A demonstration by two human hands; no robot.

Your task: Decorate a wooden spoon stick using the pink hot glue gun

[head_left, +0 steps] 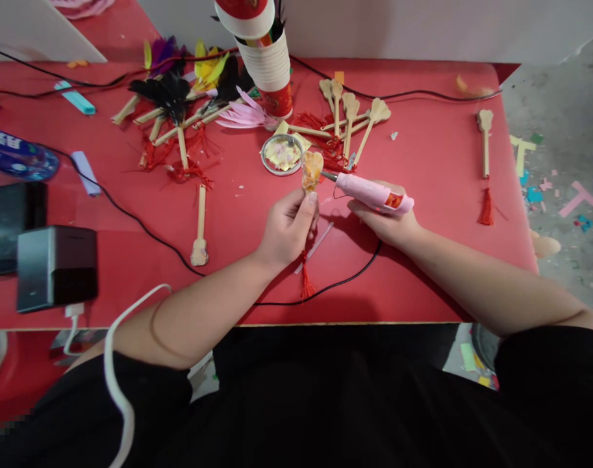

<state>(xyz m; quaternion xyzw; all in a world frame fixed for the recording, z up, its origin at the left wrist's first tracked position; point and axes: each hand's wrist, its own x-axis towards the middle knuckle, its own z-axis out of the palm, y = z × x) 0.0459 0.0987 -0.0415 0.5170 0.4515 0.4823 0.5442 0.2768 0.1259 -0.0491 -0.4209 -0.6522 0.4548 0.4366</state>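
Near the middle of the red table, my left hand (290, 226) pinches a small wooden stick with a wide head (312, 169), held upright. Its head is coated in something orange and whitish, and a red tassel (304, 278) hangs below my fingers. To its right my right hand (386, 218) is wrapped round a pink glue gun (374, 193), whose metal tip points left, at the edge of the head. Whether the tip touches it I cannot tell. Just behind my left hand sits a round dish (264, 158) with yellowish bits in it.
Several tasselled wooden sticks (374, 117) lie behind the glue gun, one (486, 143) far right. Feathered sticks (167, 94) fill the back left beside stacked paper cups (271, 65). A black cord (345, 281) loops in front of my hands. A dark box (57, 266) stands left.
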